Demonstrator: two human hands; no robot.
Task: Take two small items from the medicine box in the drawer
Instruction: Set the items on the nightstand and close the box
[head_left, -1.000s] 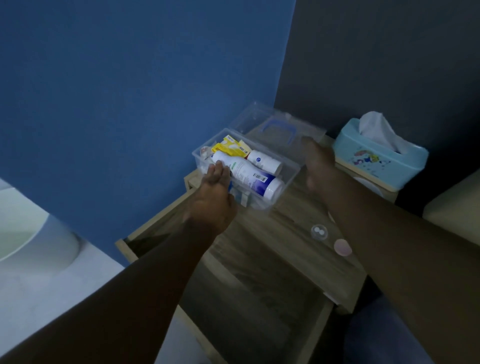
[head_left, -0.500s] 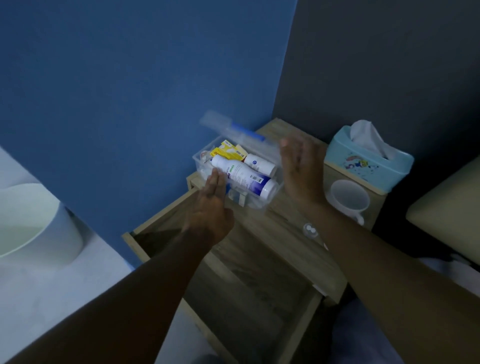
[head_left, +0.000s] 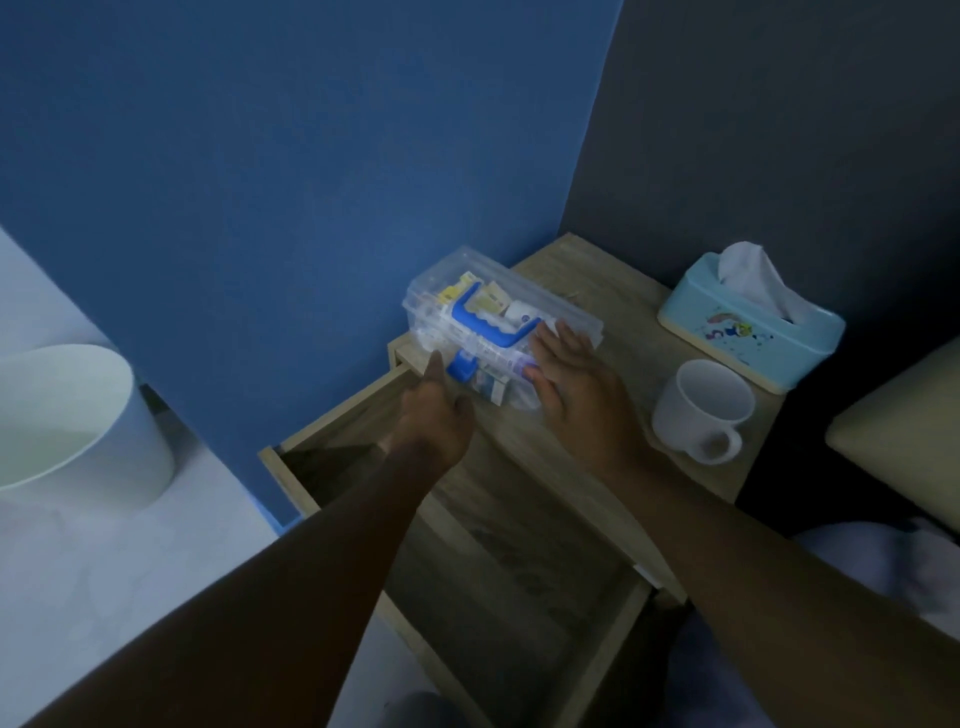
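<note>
The clear plastic medicine box (head_left: 467, 291) stands on the wooden nightstand top (head_left: 597, 280) against the blue wall. Its lid is down, with the blue handle (head_left: 488, 325) on top, and bottles and yellow packets show through the plastic. My left hand (head_left: 436, 415) is at the box's front, thumb up, fingers curled by the blue latch (head_left: 460, 368). My right hand (head_left: 571, 384) lies flat on the right end of the lid, fingers spread. The open drawer (head_left: 519, 571) below looks dark, with nothing visible inside.
A white mug (head_left: 701, 410) stands right of my right hand, with a light blue tissue box (head_left: 743, 327) behind it. A white bin (head_left: 67, 415) sits on the floor at left. A pale cushion edge (head_left: 909, 415) lies at far right.
The lid was open a second ago; my right hand swung it down and it now lies shut on the box. My left hand stayed at the front. The view tilted down.
</note>
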